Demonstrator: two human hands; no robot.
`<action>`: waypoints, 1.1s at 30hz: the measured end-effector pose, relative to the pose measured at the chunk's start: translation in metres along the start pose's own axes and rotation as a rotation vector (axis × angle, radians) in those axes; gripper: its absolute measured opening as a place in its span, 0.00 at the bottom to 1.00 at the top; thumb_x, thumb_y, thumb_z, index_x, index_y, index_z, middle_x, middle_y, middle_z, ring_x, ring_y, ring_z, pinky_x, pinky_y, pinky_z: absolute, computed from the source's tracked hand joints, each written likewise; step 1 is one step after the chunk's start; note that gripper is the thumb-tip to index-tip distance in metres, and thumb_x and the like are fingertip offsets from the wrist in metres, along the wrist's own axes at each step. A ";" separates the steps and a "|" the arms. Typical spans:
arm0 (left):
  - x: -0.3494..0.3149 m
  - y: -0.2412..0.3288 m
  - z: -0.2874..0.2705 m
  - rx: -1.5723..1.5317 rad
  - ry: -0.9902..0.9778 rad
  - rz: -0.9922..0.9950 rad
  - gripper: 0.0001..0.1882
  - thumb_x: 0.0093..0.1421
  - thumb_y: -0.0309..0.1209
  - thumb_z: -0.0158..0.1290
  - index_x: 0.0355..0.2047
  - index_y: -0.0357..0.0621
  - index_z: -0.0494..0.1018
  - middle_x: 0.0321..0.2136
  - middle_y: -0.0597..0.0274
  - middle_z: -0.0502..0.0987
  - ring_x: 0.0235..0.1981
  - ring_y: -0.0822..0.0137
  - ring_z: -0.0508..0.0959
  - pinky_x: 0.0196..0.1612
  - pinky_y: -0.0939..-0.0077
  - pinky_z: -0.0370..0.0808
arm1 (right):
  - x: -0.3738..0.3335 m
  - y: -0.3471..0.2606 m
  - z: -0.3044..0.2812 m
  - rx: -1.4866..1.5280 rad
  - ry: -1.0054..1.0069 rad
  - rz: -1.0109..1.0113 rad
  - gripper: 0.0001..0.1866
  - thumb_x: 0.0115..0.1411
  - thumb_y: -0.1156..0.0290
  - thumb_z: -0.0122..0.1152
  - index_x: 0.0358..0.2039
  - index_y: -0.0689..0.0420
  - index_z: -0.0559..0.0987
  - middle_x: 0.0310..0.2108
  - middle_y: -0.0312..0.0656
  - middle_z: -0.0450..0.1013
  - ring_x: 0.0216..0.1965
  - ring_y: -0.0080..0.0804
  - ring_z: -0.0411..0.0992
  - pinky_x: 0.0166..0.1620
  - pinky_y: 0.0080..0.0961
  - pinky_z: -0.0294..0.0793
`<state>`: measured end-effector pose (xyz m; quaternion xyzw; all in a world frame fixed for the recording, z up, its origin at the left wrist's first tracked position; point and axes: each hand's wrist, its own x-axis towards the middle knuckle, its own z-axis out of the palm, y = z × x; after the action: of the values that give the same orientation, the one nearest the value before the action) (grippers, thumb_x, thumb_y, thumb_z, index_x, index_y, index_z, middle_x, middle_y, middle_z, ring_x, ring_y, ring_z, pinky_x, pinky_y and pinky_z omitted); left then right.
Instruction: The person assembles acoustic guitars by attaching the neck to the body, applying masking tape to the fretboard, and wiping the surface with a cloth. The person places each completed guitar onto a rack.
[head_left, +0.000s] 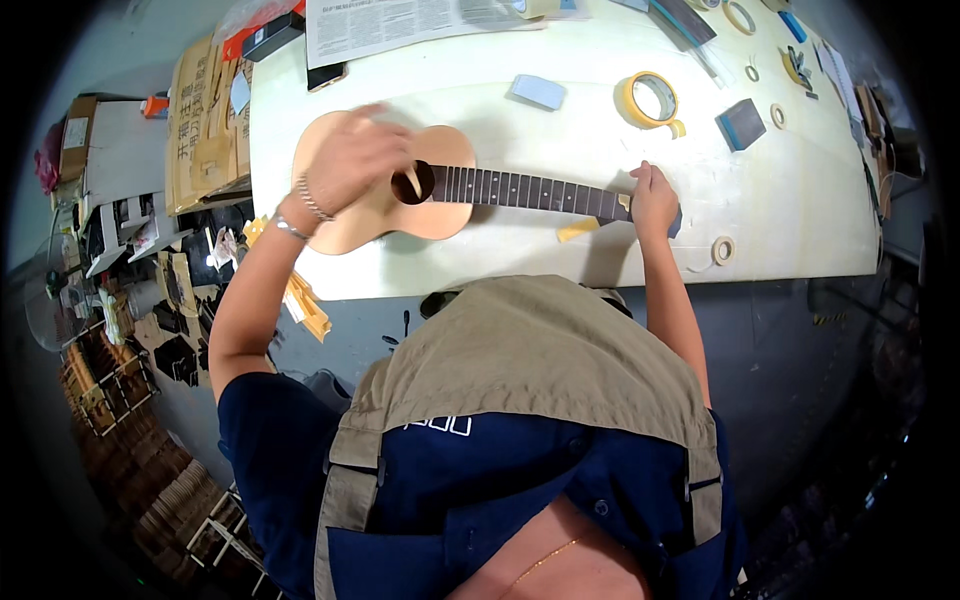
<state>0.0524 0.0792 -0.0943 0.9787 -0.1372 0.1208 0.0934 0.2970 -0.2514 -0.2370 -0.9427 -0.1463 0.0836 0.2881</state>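
A small light-wood ukulele (445, 222) lies face up on the white table, body to the left and dark fretboard (545, 193) running right. No strings can be made out on it. My left hand (365, 158) is over the body beside the soundhole (412, 184), blurred by motion; one finger reaches down at the hole's edge. Whether it holds anything is unclear. At the far end of the neck, my right hand (655, 205) is closed around the headstock, most of which it hides.
Beyond the neck lie a pale blue-grey pad (538, 92), a yellow tape roll (650, 99) and a dark sanding block (741, 124). A small tape ring (723, 250) is near the front edge. Newspaper (390, 28) covers the back; cardboard (205, 130) stands at left.
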 end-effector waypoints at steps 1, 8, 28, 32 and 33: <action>-0.015 -0.011 -0.020 0.074 0.113 -0.123 0.06 0.47 0.24 0.55 0.26 0.49 0.72 0.30 0.67 0.76 0.42 0.61 0.77 0.57 0.59 0.63 | 0.000 0.000 0.000 -0.008 -0.006 0.011 0.20 0.63 0.56 0.42 0.27 0.52 0.81 0.25 0.45 0.76 0.29 0.49 0.74 0.37 0.38 0.70; -0.215 0.001 -0.064 -0.346 0.859 -1.424 0.05 0.54 0.26 0.59 0.26 0.37 0.76 0.25 0.65 0.77 0.28 0.76 0.73 0.34 0.82 0.69 | 0.005 0.031 0.010 0.013 -0.008 0.004 0.20 0.63 0.55 0.42 0.31 0.52 0.80 0.30 0.46 0.76 0.34 0.45 0.74 0.39 0.35 0.69; -0.043 -0.016 0.073 -0.055 0.539 -0.790 0.14 0.51 0.22 0.56 0.39 0.40 0.74 0.40 0.53 0.76 0.45 0.52 0.73 0.49 0.63 0.69 | 0.129 -0.137 0.058 0.523 0.082 -0.489 0.32 0.50 0.62 0.68 0.51 0.65 0.68 0.47 0.52 0.67 0.47 0.45 0.67 0.49 0.34 0.68; 0.087 -0.073 0.120 -0.071 0.236 -0.489 0.18 0.51 0.25 0.56 0.44 0.40 0.72 0.43 0.54 0.75 0.51 0.54 0.71 0.52 0.64 0.69 | 0.183 -0.193 0.093 0.295 0.065 -0.583 0.41 0.43 0.59 0.73 0.53 0.67 0.64 0.49 0.56 0.67 0.49 0.47 0.67 0.53 0.36 0.65; 0.108 -0.089 0.136 0.007 0.210 -0.449 0.22 0.49 0.26 0.56 0.47 0.40 0.69 0.44 0.53 0.74 0.51 0.56 0.71 0.54 0.64 0.68 | 0.192 -0.195 0.094 0.416 -0.013 -0.491 0.40 0.43 0.61 0.74 0.52 0.67 0.64 0.47 0.54 0.69 0.47 0.45 0.68 0.51 0.35 0.67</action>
<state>0.2072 0.1071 -0.2087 0.9670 0.0944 0.1987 0.1284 0.4105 0.0141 -0.2178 -0.7995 -0.3509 0.0458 0.4854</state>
